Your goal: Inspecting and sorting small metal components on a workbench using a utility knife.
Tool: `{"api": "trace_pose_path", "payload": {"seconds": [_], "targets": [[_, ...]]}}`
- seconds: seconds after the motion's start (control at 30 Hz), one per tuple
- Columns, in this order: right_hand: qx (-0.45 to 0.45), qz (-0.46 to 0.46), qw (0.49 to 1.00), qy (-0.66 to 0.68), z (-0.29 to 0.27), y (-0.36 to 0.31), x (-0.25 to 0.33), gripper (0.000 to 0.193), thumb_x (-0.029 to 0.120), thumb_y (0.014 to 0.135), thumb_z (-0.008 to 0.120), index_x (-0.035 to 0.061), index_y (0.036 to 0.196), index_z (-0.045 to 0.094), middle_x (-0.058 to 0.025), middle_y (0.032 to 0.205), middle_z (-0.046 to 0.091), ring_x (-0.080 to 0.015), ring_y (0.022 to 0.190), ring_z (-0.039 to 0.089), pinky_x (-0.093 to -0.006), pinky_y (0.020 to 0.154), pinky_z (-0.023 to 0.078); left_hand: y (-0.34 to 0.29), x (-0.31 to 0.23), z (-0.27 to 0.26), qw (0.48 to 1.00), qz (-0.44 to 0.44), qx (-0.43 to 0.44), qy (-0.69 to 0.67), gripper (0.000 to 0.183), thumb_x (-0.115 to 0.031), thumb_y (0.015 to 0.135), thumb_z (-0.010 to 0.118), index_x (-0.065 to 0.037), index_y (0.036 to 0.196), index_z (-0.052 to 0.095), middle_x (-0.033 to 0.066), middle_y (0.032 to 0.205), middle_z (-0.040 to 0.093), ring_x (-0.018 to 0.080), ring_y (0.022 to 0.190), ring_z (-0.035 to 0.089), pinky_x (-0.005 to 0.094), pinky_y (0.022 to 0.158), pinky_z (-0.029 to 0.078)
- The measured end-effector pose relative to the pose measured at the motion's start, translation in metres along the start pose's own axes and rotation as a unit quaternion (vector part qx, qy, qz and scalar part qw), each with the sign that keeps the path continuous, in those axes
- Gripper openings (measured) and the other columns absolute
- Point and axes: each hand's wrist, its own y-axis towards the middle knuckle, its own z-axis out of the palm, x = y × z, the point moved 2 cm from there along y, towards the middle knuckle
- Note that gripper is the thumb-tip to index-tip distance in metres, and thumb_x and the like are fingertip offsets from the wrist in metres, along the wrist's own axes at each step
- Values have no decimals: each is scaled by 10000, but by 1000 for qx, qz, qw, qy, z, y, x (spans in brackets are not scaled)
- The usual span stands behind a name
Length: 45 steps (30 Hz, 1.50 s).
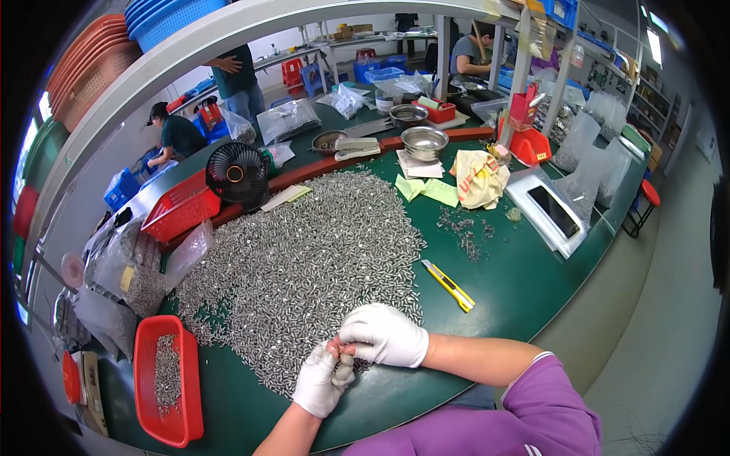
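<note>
Both my hands wear white gloves with bare fingertips and meet over the near edge of a wide heap of small silvery metal pins (pixel 304 258). My left hand (pixel 323 382) has its fingers pinched together, and what they hold is too small to make out. Coming in from the right, my right hand (pixel 384 336) pinches at the same spot, its fingertips touching those of the left. A yellow utility knife (pixel 449 286) lies on the green table (pixel 502 304) to the right of the heap. At the left stands a red basket (pixel 190 380) with a smaller batch of pins in it.
A black fan (pixel 237 173) and another red basket (pixel 182 209) stand behind the heap. Metal bowls (pixel 424 142), a crumpled cloth bag (pixel 480 179) and a phone (pixel 553 211) lie farther back and right. Filled plastic bags (pixel 125 266) crowd the left. Other people work beyond.
</note>
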Motion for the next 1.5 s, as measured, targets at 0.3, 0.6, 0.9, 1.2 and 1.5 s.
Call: {"api": "trace_pose_path", "payload": {"seconds": [0.3,0.6,0.9,1.2,1.5], "targets": [[26,-47,998,-28,-3,0,-1,172,240,792,644,117,911,633,-45,866,624,-251,840,609,-372,725,489,-2,3,3,1000,-15,0,-21,147,-238,930,605,-121,1014,576,22,922,647,78,649,512,235,571,401],[11,-57,998,-39,-5,2,2,146,235,781,633,104,847,633,-45,841,625,-255,788,609,-381,667,487,-4,3,3,999,-28,11,-17,149,-266,910,630,-146,987,585,-8,876,624,85,635,492,243,582,404],[13,-73,995,-59,-4,1,0,168,246,788,654,108,871,606,-58,807,604,-270,752,603,-385,617,490,0,6,-5,1000,-19,4,-21,98,-245,903,641,-164,945,604,-10,922,656,65,743,581,246,591,414],[-1,-74,996,-44,-6,3,0,158,246,799,643,109,868,606,-57,819,606,-270,764,600,-392,628,486,-2,3,0,1000,-12,-8,-18,102,-245,903,640,-166,959,609,-9,916,658,72,727,581,246,593,420],[-6,-66,998,-6,-2,-1,2,160,202,761,674,102,849,584,-57,836,608,-273,789,604,-387,657,486,-1,4,2,1000,-6,-19,17,77,-184,897,652,-159,923,585,3,876,635,65,612,485,213,561,393]]}}
